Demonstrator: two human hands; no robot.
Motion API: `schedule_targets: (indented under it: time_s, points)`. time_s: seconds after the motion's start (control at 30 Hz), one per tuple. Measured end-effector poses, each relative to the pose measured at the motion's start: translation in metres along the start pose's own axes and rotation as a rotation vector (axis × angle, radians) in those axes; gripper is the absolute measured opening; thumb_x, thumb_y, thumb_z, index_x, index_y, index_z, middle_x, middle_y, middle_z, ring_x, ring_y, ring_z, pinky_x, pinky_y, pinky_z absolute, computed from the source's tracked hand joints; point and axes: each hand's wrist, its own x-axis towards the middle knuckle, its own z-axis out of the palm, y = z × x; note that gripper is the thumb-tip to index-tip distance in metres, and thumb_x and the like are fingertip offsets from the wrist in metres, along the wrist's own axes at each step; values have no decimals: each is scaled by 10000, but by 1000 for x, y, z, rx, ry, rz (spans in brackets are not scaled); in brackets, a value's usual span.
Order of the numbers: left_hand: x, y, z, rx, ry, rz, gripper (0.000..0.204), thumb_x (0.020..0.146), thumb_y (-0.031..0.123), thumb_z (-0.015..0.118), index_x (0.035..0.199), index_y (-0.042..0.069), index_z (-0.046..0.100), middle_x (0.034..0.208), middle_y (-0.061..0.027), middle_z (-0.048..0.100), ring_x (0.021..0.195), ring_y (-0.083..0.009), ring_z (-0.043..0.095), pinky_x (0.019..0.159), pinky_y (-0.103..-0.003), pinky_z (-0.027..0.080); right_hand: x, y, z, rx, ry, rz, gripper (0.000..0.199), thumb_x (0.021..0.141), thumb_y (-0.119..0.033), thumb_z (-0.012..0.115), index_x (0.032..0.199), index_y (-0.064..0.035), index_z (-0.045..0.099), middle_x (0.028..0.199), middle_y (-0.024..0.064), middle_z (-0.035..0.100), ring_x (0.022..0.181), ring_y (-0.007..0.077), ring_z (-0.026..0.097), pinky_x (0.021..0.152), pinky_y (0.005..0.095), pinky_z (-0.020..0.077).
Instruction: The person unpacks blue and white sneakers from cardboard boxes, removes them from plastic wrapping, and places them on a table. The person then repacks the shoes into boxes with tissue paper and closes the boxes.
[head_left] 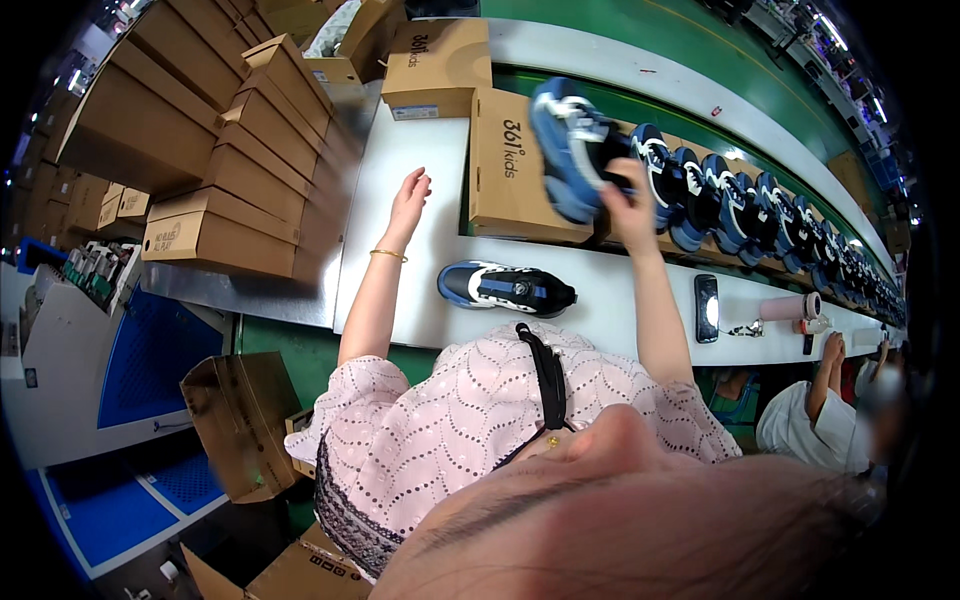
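Observation:
My right hand (630, 205) grips a blue, black and white sneaker (572, 150) at its dark opening. This shoe is held up over the right part of a brown cardboard shoebox (500, 190) and is slightly blurred. A matching sneaker (506, 288) lies by itself on the white table (420, 255), close in front of my body. My left hand (408, 200) is above the table to the left of the shoebox, holding nothing, its fingers stretched out. From beside the raised shoe, a long row of similar sneakers (715, 195) runs off to the right.
Stacked shoeboxes (240, 170) rise at the left; another box (435, 65) stands at the back. A phone (706, 308), a pink cup (785, 307) and small items lie to the right, near another person's hand (833, 350). Open cartons (240, 425) stand below left.

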Motion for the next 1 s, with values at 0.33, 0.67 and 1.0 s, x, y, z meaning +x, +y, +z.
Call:
schedule_targets:
  time_s: [0.33,0.67,1.0]
  points:
    - [13,-31,109,382,-343,88,697,857,293,528,1438,182,160,1448,-305,-17,1328,-420,185,1065,-360,246,-52,-26,26,-226,-442,202,372,745,-92,679,1070,-44,506,1142,113,495,840,215,574,661,305,486]
    - [126,-39,88,92,-198,86,284,818,243,627,1024,50,653,867,-51,671,809,-122,607,757,-259,482,-137,-21,27,-351,-817,244,282,652,-49,684,918,-63,592,1014,52,547,872,282,553,720,360,460]
    - [235,5,31,-471,244,-434,892,687,634,639,1285,34,361,1072,-161,504,822,-311,599,764,-469,482,-94,-50,-40,-713,3,218,267,632,40,711,842,-4,551,921,123,517,812,261,514,674,326,435]
